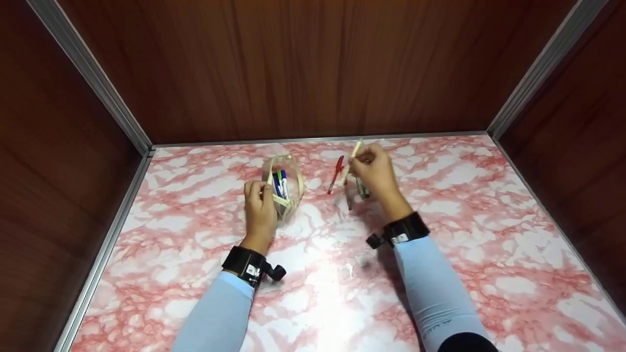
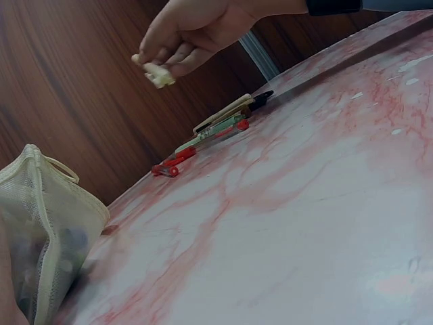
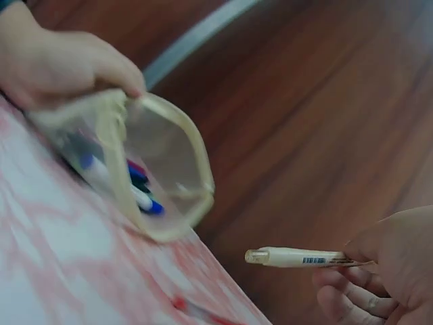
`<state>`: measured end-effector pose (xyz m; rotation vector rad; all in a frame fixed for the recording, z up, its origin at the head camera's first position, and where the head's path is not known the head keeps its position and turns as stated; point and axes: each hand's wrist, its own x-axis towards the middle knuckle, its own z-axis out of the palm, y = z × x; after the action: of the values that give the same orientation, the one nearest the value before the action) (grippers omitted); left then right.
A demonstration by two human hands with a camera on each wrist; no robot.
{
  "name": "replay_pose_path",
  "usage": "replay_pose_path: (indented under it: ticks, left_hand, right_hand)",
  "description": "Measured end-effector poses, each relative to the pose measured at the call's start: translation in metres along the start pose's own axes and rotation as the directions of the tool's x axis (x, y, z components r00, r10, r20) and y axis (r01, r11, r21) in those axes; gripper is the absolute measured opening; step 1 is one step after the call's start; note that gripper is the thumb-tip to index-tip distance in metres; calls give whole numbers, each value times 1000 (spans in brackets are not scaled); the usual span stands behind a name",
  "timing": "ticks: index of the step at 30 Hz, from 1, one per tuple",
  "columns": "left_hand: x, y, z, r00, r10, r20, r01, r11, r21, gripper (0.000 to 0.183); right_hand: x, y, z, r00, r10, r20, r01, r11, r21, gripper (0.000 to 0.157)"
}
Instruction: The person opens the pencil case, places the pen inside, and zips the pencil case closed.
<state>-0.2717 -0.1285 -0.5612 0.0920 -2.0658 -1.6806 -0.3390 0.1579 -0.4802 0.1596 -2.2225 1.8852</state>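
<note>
My left hand [image 1: 259,205] grips the near-left rim of a cream mesh pencil pouch [image 1: 301,180], which stands with its mouth spread wide. Several markers with blue, green and dark ends [image 3: 139,186] lie inside the pouch. Between thumb and fingers, my right hand [image 1: 377,168] pinches a cream-coloured pen [image 3: 298,257] with a barcode on its barrel. That pen is held above the table, to the right of the pouch and apart from it. Only a sliver of the left hand shows at the edge of the left wrist view.
A red pen [image 1: 336,175] lies between the pouch and the right hand. Partly behind that hand are more pens; the left wrist view shows a green one [image 2: 220,126] and a cream one [image 2: 223,114]. A wood-patterned wall [image 1: 313,73] borders the marbled table [image 1: 195,274] at the back.
</note>
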Motion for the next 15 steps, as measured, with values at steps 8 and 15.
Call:
replay_pose_path:
  ticks: [8, 15]
  left_hand:
    - [-1, 0, 0, 1000, -14, 6, 14, 1000, -25, 18]
    - [1, -1, 3, 1000, 10, -12, -10, 1000, 6, 17]
  right_hand:
    - [-6, -4, 67, 992, 72, 100, -72, 997, -10, 10]
    - [-12, 2, 109, 986, 64, 152, -45, 991, -125, 9]
